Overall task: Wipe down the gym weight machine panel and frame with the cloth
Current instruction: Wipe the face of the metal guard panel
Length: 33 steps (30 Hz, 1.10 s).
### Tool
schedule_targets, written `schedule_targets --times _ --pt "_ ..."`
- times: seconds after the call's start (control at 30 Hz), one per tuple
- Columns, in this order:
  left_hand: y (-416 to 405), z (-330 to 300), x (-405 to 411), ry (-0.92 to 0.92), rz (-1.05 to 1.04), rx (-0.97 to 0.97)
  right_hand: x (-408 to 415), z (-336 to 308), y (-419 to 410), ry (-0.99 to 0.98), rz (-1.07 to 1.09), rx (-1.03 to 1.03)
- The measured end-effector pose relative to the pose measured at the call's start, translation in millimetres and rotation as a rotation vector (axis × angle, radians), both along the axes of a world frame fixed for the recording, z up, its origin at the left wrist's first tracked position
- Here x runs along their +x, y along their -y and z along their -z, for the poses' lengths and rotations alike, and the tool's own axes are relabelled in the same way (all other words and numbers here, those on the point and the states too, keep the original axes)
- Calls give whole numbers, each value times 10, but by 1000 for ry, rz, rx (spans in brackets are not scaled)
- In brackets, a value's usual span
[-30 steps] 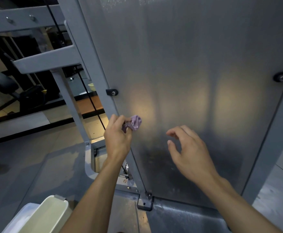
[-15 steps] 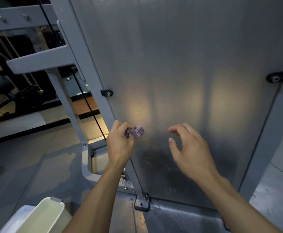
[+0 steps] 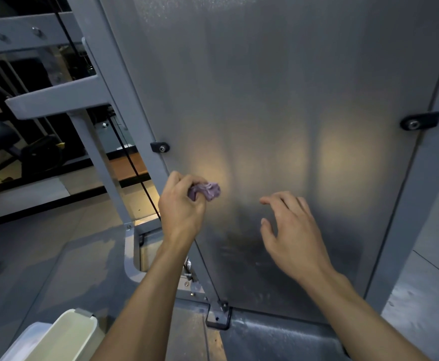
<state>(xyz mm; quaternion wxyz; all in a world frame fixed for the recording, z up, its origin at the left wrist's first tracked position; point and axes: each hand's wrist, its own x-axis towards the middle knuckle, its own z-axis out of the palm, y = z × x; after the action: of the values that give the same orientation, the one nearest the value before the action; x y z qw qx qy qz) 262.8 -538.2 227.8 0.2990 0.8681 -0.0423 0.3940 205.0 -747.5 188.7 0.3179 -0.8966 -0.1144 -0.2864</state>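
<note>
Your left hand [image 3: 180,207] grips a crumpled purple cloth [image 3: 208,191], mostly hidden, against the brushed grey metal panel [image 3: 278,100]; your right hand [image 3: 292,230] hovers, fingers relaxed.

The grey floor [image 3: 44,256] carries the machine's grey frame [image 3: 101,162], whose upright post meets a base plate bolted near the panel's lower left corner. A pale bin [image 3: 67,337] stands on the floor at the lower left, with a white container [image 3: 23,342] just beside it.
</note>
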Motion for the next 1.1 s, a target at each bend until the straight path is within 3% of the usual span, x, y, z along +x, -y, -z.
schedule_targets --times 0.23,0.53,0.73,0.83,1.1 --pt "113 176 27 45 23 27 47 29 69 18 9 2" --pt "106 766 -14 -190 130 231 72 64 100 -5 11 -17" --pt "179 122 -18 55 128 89 66 35 85 0 16 5" --pt "238 55 -7 92 116 62 50 35 72 -2 6 4" --pt "165 881 18 -194 155 181 25 64 180 -25 28 10"
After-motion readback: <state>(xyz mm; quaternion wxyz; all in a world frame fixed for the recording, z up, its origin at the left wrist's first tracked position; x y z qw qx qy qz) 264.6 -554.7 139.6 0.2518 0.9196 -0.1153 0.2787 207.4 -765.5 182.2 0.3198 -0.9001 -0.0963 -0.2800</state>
